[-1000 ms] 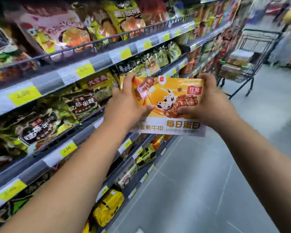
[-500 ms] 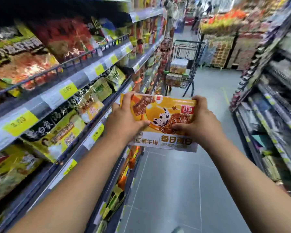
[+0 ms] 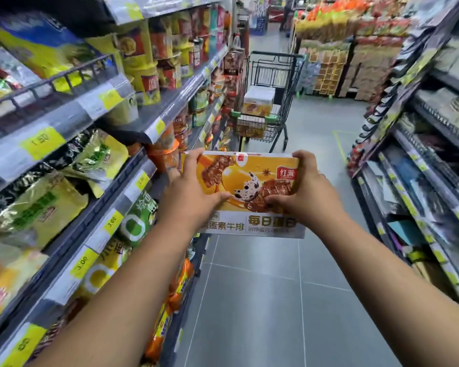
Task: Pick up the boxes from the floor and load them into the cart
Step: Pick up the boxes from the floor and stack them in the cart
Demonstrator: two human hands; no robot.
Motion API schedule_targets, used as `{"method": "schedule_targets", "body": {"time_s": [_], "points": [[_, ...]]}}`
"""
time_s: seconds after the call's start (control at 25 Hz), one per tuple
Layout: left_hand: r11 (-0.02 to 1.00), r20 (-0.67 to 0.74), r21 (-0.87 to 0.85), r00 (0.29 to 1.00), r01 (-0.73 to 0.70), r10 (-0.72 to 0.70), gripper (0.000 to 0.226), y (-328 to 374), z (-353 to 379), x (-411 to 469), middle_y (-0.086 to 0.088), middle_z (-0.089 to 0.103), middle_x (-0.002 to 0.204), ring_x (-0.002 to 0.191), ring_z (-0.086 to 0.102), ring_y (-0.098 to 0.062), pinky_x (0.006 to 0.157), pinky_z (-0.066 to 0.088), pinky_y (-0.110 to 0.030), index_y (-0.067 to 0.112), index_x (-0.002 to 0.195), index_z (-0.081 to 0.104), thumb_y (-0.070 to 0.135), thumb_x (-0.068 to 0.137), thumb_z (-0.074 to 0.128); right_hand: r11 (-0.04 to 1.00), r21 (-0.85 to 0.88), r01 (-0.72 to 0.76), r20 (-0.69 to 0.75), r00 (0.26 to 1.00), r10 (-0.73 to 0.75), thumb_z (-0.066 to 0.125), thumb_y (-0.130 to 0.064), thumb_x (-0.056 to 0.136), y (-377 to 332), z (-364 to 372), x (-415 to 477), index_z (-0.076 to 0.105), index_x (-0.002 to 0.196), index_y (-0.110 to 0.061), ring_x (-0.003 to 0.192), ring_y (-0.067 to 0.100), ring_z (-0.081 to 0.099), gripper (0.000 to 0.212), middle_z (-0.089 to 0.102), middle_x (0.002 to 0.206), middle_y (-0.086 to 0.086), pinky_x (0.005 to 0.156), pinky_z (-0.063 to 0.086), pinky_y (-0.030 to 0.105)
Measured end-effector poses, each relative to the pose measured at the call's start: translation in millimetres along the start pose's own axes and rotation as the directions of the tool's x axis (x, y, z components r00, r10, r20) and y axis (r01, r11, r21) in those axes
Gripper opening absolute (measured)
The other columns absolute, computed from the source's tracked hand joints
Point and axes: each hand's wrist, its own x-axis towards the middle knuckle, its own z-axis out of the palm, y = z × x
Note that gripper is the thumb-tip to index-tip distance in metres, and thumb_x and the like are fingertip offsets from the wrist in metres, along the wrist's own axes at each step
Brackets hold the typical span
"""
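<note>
An orange and white snack box (image 3: 249, 170) with printed meat pieces is held out in front of me at chest height. My left hand (image 3: 188, 197) grips its left end, thumb on the front face. My right hand (image 3: 302, 197) grips the right end the same way. Straight ahead down the aisle stands a black wire shopping cart (image 3: 269, 75) with green corner bumpers. Similar boxes (image 3: 259, 100) lie stacked inside its basket.
Shelves of bagged snacks and cup noodles (image 3: 72, 154) with yellow price tags line the left side. Darker shelving (image 3: 429, 160) runs along the right. A grey tiled floor (image 3: 263, 300) stretches between them to the cart. A stacked goods display (image 3: 342, 62) stands beyond the cart.
The view has swung from the left shelf to face down the aisle. The cart now appears closer and centred ahead. Both hands keep the same hold on the box.
</note>
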Motion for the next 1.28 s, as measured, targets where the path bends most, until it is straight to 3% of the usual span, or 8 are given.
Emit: {"method": "schedule_targets", "body": {"time_s": [0.16, 0.4, 0.64, 0.92, 1.28], "points": [[1.0, 0.026, 0.013, 1.0, 0.01, -0.011, 0.092, 0, 50, 101, -0.011, 0.043, 0.132, 0.108, 0.055, -0.036, 0.084, 0.046, -0.039, 0.049, 0.139, 0.02, 0.053, 0.069, 0.079, 1.0, 0.009, -0.025, -0.01, 1.0, 0.025, 0.089, -0.044, 0.057, 25, 31, 100, 0.025, 0.127, -0.035, 0.099, 0.03, 0.06, 0.095, 0.065, 0.107, 0.006, 0.08, 0.051, 0.042], [0.999, 0.088, 0.021, 0.996, -0.028, 0.026, 0.092, 8, 119, 257, -0.014, 0.041, 0.135, 0.112, 0.054, -0.038, 0.09, 0.05, -0.046, 0.051, 0.136, 0.018, 0.055, 0.067, 0.079, 0.994, 0.028, -0.101, -0.055, 0.993, 0.103, 0.088, -0.042, 0.058, 57, 64, 246, 0.024, 0.127, -0.035, 0.099, 0.03, 0.06, 0.095, 0.066, 0.105, 0.006, 0.081, 0.051, 0.044], [0.998, 0.171, 0.01, 0.984, -0.057, 0.054, 0.091, 38, 187, 398, -0.013, 0.046, 0.121, 0.101, 0.057, -0.037, 0.087, 0.051, -0.05, 0.051, 0.134, 0.019, 0.057, 0.066, 0.078, 0.986, 0.028, -0.166, -0.08, 0.983, 0.167, 0.088, -0.041, 0.059, 100, 67, 384, 0.026, 0.127, -0.034, 0.099, 0.03, 0.06, 0.093, 0.065, 0.104, 0.007, 0.08, 0.051, 0.044], [0.996, 0.153, 0.088, 0.988, -0.018, 0.005, 0.092, 82, 282, 553, -0.014, 0.044, 0.122, 0.102, 0.057, -0.037, 0.088, 0.051, -0.047, 0.049, 0.135, 0.018, 0.06, 0.066, 0.077, 0.989, 0.022, -0.149, 0.01, 0.989, 0.149, 0.085, -0.043, 0.065, 169, 76, 570, 0.026, 0.136, -0.03, 0.101, 0.031, 0.059, 0.094, 0.061, 0.108, 0.01, 0.071, 0.037, 0.032], [0.981, 0.14, 0.182, 0.986, 0.065, -0.091, 0.09, 123, 375, 723, -0.016, 0.045, 0.125, 0.104, 0.057, -0.038, 0.087, 0.049, -0.042, 0.045, 0.136, 0.019, 0.058, 0.069, 0.077, 0.993, 0.049, -0.111, 0.142, 0.984, 0.103, 0.079, -0.04, 0.074, 235, 93, 776, 0.021, 0.133, -0.034, 0.098, 0.029, 0.059, 0.083, 0.059, 0.115, 0.009, 0.073, 0.04, 0.031]]}}
